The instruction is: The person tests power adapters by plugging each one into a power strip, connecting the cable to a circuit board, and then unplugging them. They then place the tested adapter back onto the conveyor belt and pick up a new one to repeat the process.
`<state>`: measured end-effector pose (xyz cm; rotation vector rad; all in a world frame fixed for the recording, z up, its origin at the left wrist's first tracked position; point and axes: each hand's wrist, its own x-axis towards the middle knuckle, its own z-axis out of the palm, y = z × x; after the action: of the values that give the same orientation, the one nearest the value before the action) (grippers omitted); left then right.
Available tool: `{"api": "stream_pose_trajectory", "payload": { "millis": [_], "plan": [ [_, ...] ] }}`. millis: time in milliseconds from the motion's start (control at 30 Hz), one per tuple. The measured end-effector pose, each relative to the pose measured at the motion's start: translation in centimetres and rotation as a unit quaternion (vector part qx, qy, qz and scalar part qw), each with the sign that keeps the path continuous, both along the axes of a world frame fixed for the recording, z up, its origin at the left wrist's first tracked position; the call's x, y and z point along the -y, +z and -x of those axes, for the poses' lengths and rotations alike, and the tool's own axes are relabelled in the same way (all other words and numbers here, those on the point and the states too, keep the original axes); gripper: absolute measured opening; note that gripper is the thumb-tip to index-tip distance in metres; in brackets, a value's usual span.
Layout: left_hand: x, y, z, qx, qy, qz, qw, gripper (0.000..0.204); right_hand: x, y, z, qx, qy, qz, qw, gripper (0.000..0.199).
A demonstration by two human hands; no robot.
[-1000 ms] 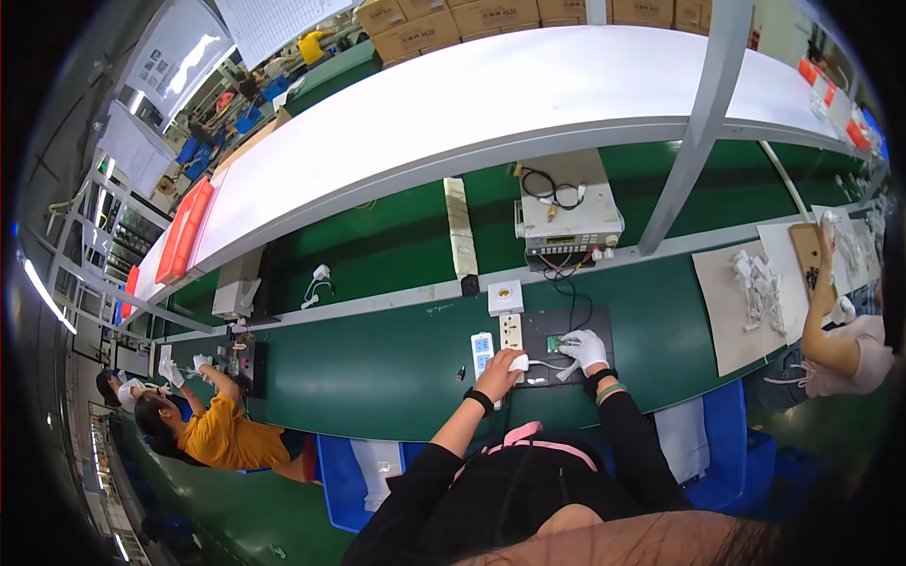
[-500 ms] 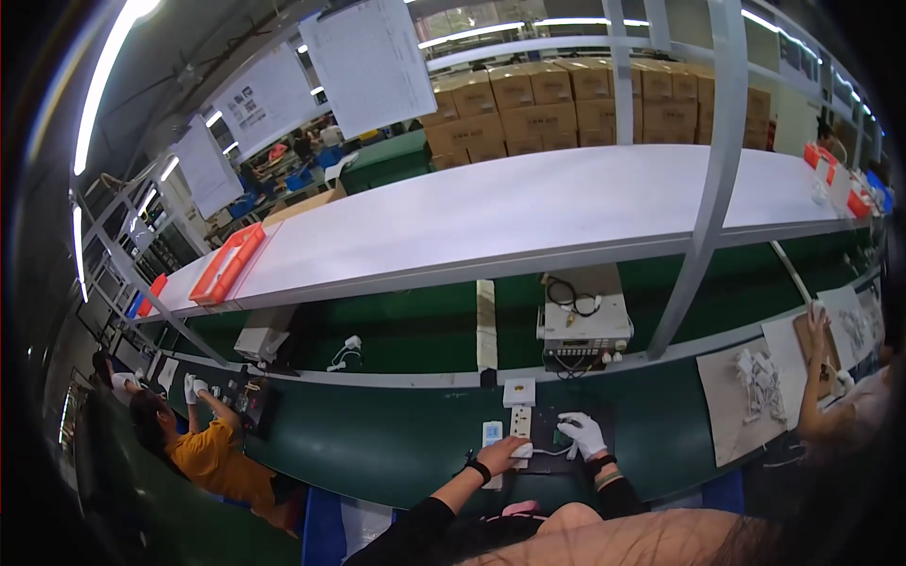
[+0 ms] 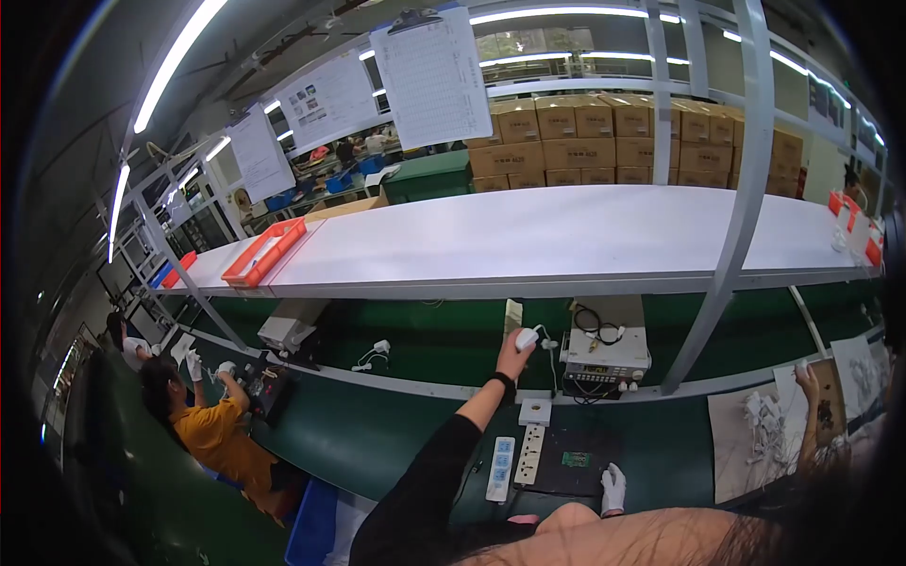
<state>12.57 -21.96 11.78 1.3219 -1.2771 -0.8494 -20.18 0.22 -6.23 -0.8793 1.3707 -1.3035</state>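
Observation:
My left hand, bare with a black wristband, is stretched far forward over the bench's back edge, closed around a white plug-in power adapter. A white cable hangs beside the adapter. My right hand, in a white glove, lies at the right edge of a black mat with its fingers extended and nothing visible in them. On the mat lies a small green circuit board. Left of it are a cream power strip, a white-and-blue socket strip and a white square box.
A bench instrument with cables stands behind the bench, under a long white shelf. Another white adapter lies to the left. A person in yellow works at left; another person's hand is at right, near bagged white parts.
My left hand has moved from the power strip up and forward, carrying the white adapter. My right hand has drawn back from the circuit board to the mat's edge. The view has tilted upward.

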Motion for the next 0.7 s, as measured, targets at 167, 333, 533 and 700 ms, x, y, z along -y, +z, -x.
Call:
{"api": "stream_pose_trajectory", "payload": {
  "millis": [167, 333, 533, 700],
  "plan": [
    [-0.7, -4.9, -2.3, 0.348, 0.037, 0.086, 0.933, 0.052, 0.2, 0.9, -0.7, -0.141, 0.077, 0.046, 0.986, 0.029],
    [-11.0, -11.0, -4.2, 0.422, -0.066, -0.030, 0.904, 0.053, -0.4, 0.5, 0.5, -0.252, 0.088, 0.090, 0.960, 0.023],
    [-32.5, -15.8, -9.0, 0.456, 0.197, -0.101, 0.862, 0.061, 0.1, 0.3, 0.7, -0.280, 0.126, 0.139, 0.941, 0.020],
    [-42.9, -20.6, -8.8, 0.451, 0.116, -0.354, 0.811, 0.083, 0.2, -0.5, 0.9, -0.286, 0.135, 0.116, 0.942, 0.018]
  ]
}}
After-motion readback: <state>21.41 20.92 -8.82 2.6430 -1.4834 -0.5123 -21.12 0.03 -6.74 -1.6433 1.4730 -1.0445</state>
